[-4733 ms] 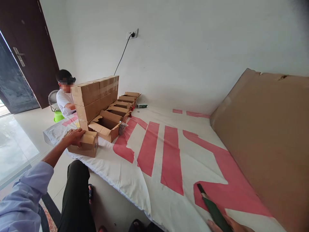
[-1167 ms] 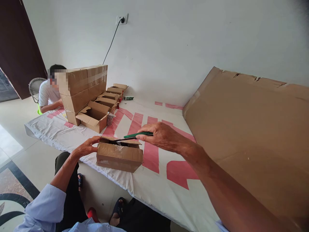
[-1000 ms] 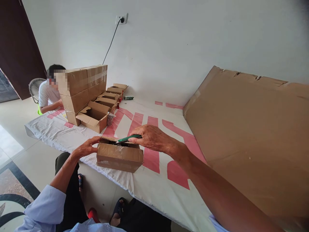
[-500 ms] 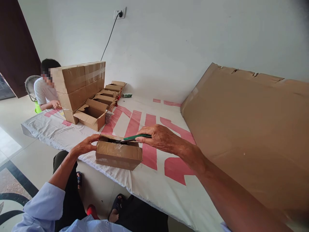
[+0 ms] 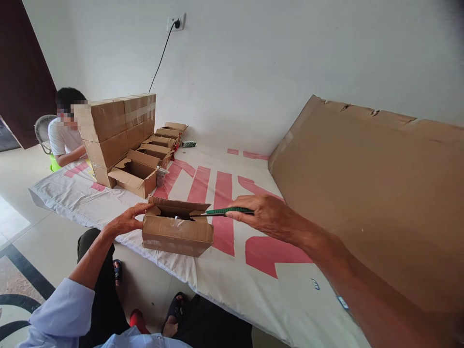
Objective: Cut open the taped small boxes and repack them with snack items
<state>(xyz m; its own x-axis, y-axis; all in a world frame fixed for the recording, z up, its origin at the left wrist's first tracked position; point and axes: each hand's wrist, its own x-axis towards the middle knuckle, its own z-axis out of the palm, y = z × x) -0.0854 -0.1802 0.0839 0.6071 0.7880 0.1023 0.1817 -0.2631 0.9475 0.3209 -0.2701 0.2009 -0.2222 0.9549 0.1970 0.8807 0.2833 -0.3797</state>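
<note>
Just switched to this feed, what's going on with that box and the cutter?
A person sits at the edge of a white and red sheet. The left hand steadies a small cardboard box at its end, flaps open. The right hand grips a green utility knife, its tip at the box's open top. Farther off, another person sits by stacked cartons.

Cardboard box [image 5: 176, 234]: plain brown. Cutter [image 5: 228, 210]: green handle. Sheet [image 5: 232, 270]: white with broad red stripes. Cardboard panel [image 5: 377, 183], right of frame: brown. Sleeve [image 5: 61, 314], lower left: light blue. Wall [image 5: 271, 63]: white.
</note>
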